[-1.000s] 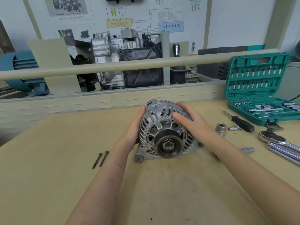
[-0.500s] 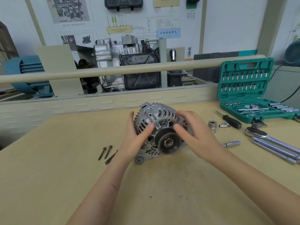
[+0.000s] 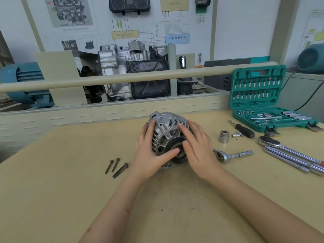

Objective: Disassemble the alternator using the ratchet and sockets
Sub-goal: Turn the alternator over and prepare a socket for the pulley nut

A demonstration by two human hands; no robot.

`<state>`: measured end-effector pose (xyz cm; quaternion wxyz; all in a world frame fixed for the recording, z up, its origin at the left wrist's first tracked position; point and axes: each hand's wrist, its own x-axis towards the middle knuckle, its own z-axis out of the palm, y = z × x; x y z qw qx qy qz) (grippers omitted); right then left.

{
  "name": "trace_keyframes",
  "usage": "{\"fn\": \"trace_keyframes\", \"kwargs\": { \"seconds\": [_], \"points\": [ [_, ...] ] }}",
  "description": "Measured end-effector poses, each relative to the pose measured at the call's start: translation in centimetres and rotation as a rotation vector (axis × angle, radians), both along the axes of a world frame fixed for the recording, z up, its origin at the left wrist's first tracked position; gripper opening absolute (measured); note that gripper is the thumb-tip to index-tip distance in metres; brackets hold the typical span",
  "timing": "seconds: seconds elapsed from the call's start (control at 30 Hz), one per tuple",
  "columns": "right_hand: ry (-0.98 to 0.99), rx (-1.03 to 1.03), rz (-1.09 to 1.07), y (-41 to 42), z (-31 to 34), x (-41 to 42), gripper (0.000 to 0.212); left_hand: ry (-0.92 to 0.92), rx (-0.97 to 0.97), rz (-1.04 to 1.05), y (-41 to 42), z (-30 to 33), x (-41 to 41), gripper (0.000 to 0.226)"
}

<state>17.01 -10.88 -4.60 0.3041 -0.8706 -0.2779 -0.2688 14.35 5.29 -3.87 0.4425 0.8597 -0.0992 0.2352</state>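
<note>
Both hands cup the alternator (image 3: 166, 132) at mid-desk (image 3: 52, 199): the left hand (image 3: 149, 153) and right hand (image 3: 198, 148) lie on it with fingers straight, thumbs on the pulley. A ratchet (image 3: 231, 156) lies at three o'clock, three bolts (image 3: 115, 166) at nine.

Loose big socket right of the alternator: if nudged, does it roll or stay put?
The socket stands on end on the table, so it would probably slide, not roll. It looks like solid steel, likely heavy for its size. Tipped over, its round wall could roll.
</note>
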Motion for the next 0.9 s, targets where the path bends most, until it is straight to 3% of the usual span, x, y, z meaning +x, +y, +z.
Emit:
{"fn": "trace_keyframes", "kwargs": {
  "seconds": [0.13,0.23,0.37,0.43,0.6,0.9],
  "points": [
    [0.041,-0.021,0.049,-3.4,0.8,0.8,0.052,-0.038,-0.049,0.022,-0.2,-0.8,0.1,0.092],
    [0.110,-0.078,-0.227,-9.0,0.6,2.4,0.055,-0.042,-0.081,0.023,-0.4,-1.0,-0.1,0.089],
    [0.347,-0.105,-0.719,-17.5,0.2,4.1,0.048,-0.065,-0.092,0.037,-0.6,-1.3,0.1,0.086],
    [0.471,-0.148,-0.851,-20.9,0.1,4.4,0.045,-0.070,-0.101,0.049,-0.6,-1.6,0.2,0.088],
    [0.629,-0.285,-0.764,-24.2,0.6,5.5,0.029,-0.094,-0.100,0.082,-0.8,-1.8,0.1,0.090],
    [0.634,-0.463,-0.699,-24.1,1.5,6.2,0.029,-0.072,-0.111,0.125,-1.1,-1.6,-0.2,0.097]
  ]
}}
